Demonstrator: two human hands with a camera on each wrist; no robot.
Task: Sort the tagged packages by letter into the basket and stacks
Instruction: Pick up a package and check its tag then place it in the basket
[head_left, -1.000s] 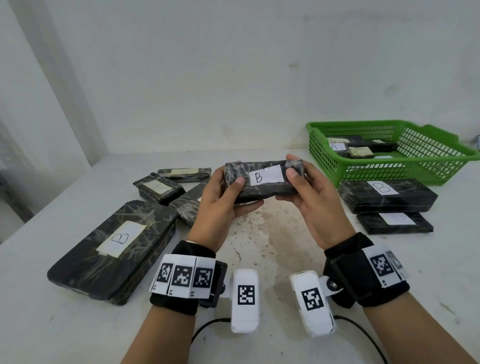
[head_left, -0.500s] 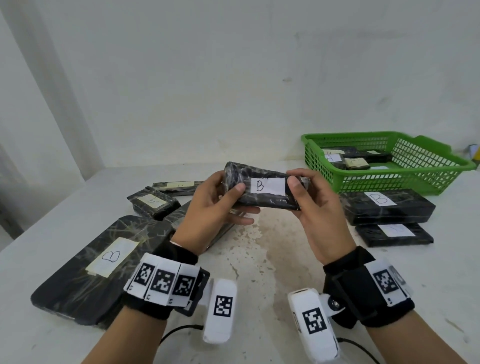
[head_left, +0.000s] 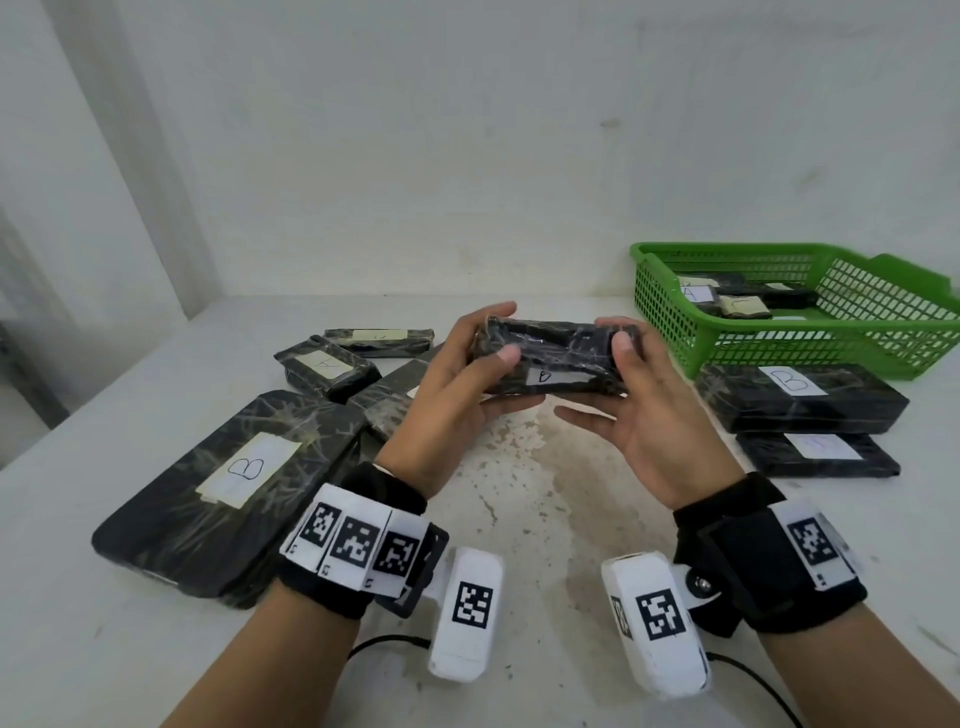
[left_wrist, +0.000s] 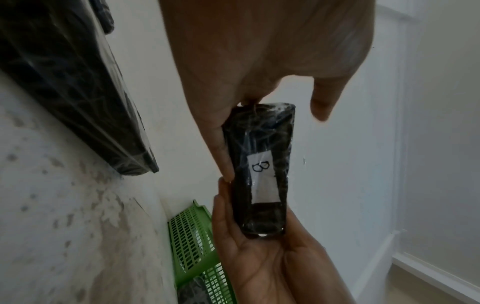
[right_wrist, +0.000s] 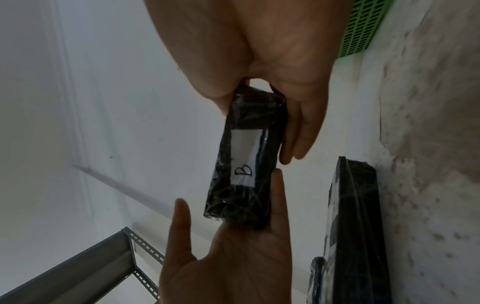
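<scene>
Small black package (head_left: 553, 358) with white tag marked B (head_left: 544, 376) held above the surface (head_left: 519, 519), between both hands, long axis running left to right. Left hand (head_left: 447, 400) gripping the left end: thumb on the near face, fingers curled over the top and far side. Right hand (head_left: 644, 415) gripping the right end: thumb on the near face, lower fingers extended beneath the package. Green basket (head_left: 779, 353) at far right of the surface, holding several small tagged packages; letters there too small to read reliably, possibly A and C. Just in front of the basket: a B package (head_left: 800, 397), with another tagged package (head_left: 815, 454) nearer the camera, letter illegible. At left: large flat B package (head_left: 228, 493); behind it, more small packages (head_left: 327, 366), partly hidden by the left hand.
</scene>
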